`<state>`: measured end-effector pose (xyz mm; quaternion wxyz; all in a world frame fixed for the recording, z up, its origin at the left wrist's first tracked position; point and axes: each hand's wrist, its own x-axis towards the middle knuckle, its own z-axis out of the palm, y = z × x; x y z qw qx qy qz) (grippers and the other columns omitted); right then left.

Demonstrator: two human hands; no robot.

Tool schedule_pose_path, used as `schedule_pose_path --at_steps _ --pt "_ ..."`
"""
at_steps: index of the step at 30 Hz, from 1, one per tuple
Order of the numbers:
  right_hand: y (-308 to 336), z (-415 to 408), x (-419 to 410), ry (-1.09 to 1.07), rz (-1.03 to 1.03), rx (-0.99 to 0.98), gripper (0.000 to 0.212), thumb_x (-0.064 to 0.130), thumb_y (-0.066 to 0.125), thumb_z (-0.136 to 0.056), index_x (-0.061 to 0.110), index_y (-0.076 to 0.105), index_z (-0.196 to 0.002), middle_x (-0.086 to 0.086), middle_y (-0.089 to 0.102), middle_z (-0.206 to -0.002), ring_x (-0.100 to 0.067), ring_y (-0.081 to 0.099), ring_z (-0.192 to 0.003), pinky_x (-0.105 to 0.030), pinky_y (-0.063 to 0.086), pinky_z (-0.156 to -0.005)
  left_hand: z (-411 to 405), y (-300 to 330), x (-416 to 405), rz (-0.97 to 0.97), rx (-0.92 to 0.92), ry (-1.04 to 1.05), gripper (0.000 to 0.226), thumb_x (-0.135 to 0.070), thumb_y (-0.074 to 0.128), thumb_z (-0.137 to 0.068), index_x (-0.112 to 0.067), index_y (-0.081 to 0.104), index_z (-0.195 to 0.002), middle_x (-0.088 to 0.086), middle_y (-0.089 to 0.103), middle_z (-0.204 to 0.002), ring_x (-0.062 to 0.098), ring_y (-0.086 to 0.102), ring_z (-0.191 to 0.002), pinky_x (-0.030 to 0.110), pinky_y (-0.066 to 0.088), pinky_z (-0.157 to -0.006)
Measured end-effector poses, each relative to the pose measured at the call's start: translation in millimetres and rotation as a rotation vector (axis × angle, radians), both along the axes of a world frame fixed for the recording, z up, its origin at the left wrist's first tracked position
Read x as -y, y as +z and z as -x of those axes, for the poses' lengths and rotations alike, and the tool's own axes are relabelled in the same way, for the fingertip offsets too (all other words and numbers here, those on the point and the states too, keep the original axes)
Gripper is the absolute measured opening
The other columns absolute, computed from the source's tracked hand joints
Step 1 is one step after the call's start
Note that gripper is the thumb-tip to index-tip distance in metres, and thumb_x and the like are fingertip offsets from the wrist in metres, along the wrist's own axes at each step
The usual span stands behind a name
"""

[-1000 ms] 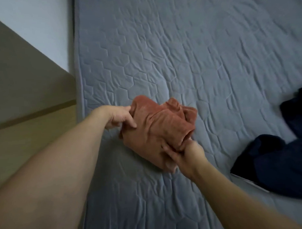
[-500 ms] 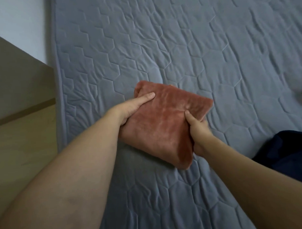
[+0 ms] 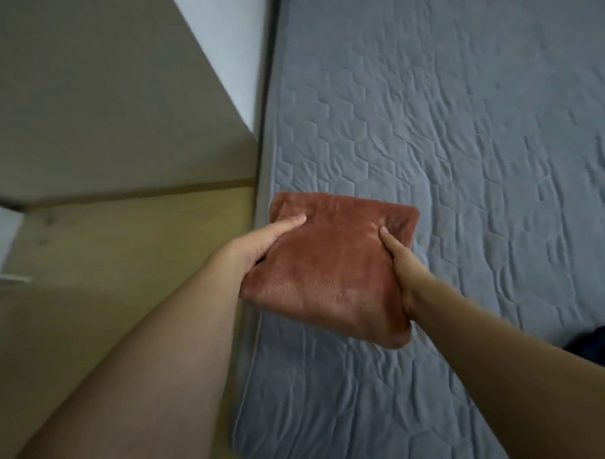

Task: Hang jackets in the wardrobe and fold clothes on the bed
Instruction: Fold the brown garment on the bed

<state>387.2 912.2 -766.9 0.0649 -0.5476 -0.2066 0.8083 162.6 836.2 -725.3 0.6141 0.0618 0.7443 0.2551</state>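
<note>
A folded rust-red fleece garment (image 3: 333, 262) is held as a flat square bundle just above the left edge of the grey quilted bed (image 3: 445, 138). My left hand (image 3: 264, 244) grips its left side, thumb on top and fingers underneath. My right hand (image 3: 398, 263) holds its right side the same way, thumb pressed into the fleece. Both forearms reach in from the bottom of the view.
A dark navy garment (image 3: 600, 342) lies on the bed at the right edge, mostly out of view. Left of the bed runs a wooden floor (image 3: 117, 256), and beyond it a beige wall (image 3: 84, 99).
The loose red bundle was flattened into a neat square. Both hands have since carried it left, toward the bed's edge, and the view has swung left with it.
</note>
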Motion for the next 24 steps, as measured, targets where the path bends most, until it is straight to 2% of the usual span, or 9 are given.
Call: schedule_pose_path --at_steps 4,7,10,12,15,17,20,22,24 --pt "116.9 72.3 73.7 0.147 -0.031 -0.059 0.047 0.058 0.055 -0.088 0.014 0.064 -0.103 -0.013 0.075 -0.082 -0.029 0.072 -0.068 -0.037 0.055 -0.045 51.5 118.8 110.9 -0.053 -0.038 0.195 0.082 -0.070 0.082 -0.047 -0.020 0.072 -0.110 0.008 0.075 -0.101 0.026 0.073 -0.090 0.033 0.054 -0.079" --pt "206.0 117.1 128.9 0.282 -0.122 -0.085 0.047 0.054 0.056 -0.089 0.014 0.062 -0.112 -0.014 0.075 -0.085 -0.030 0.073 -0.072 -0.037 0.056 -0.056 74.5 205.5 197.4 -0.135 -0.033 0.337 0.071 -0.066 0.079 -0.056 -0.017 0.074 -0.106 0.007 0.075 -0.100 0.023 0.073 -0.089 0.029 0.056 -0.072" --pt "288.9 161.6 176.7 0.401 -0.199 -0.137 0.043 0.051 0.056 -0.090 0.013 0.062 -0.109 -0.013 0.075 -0.082 -0.029 0.072 -0.069 -0.035 0.055 -0.052 94.8 289.5 272.2 -0.229 -0.061 0.453 0.055 -0.062 0.073 -0.071 -0.018 0.076 -0.103 0.007 0.074 -0.105 0.023 0.072 -0.095 0.031 0.056 -0.079" --pt "340.6 190.5 206.3 0.497 -0.242 -0.164 0.044 0.052 0.057 -0.090 0.012 0.062 -0.109 -0.013 0.074 -0.082 -0.029 0.072 -0.070 -0.035 0.055 -0.055 106.1 344.7 317.4 -0.273 -0.108 0.528 0.054 -0.060 0.072 -0.075 -0.018 0.074 -0.108 0.007 0.073 -0.107 0.023 0.071 -0.098 0.032 0.055 -0.085" --pt "410.1 234.3 250.2 0.633 -0.318 -0.235 0.049 0.052 0.058 -0.089 0.009 0.063 -0.111 -0.014 0.074 -0.082 -0.029 0.071 -0.072 -0.036 0.054 -0.065 116.6 422.3 384.1 -0.321 -0.189 0.640 0.056 -0.061 0.074 -0.072 -0.020 0.072 -0.110 0.006 0.074 -0.104 0.022 0.072 -0.094 0.029 0.058 -0.072" --pt "451.9 266.2 283.3 0.738 -0.365 -0.290 0.048 0.052 0.057 -0.089 0.008 0.063 -0.108 -0.014 0.074 -0.079 -0.028 0.071 -0.071 -0.035 0.053 -0.066 123.5 465.5 428.7 -0.323 -0.281 0.726 0.059 -0.063 0.076 -0.067 -0.023 0.071 -0.109 0.005 0.075 -0.100 0.022 0.073 -0.088 0.029 0.056 -0.068" --pt "504.6 318.0 336.8 0.840 -0.439 -0.385 0.051 0.050 0.058 -0.089 0.008 0.062 -0.117 -0.015 0.072 -0.088 -0.029 0.069 -0.078 -0.036 0.053 -0.069 145.7 517.5 492.1 -0.361 -0.398 0.828 0.058 -0.062 0.075 -0.068 -0.021 0.070 -0.110 0.007 0.075 -0.098 0.023 0.073 -0.086 0.031 0.054 -0.072" --pt "534.4 357.0 375.3 0.886 -0.482 -0.449 0.046 0.048 0.059 -0.090 0.010 0.062 -0.114 -0.012 0.074 -0.078 -0.025 0.070 -0.071 -0.032 0.054 -0.061 166.1 544.7 535.2 -0.374 -0.454 0.894 0.057 -0.061 0.075 -0.069 -0.020 0.072 -0.108 0.008 0.075 -0.099 0.025 0.073 -0.088 0.032 0.055 -0.075" --pt "559.6 398.1 419.2 0.960 -0.499 -0.499 0.043 0.048 0.058 -0.091 0.011 0.062 -0.112 -0.009 0.074 -0.072 -0.024 0.070 -0.069 -0.032 0.053 -0.060 189.4 564.8 582.6 -0.387 -0.491 0.967 0.055 -0.062 0.076 -0.068 -0.019 0.074 -0.104 0.009 0.075 -0.097 0.026 0.073 -0.086 0.031 0.057 -0.070"
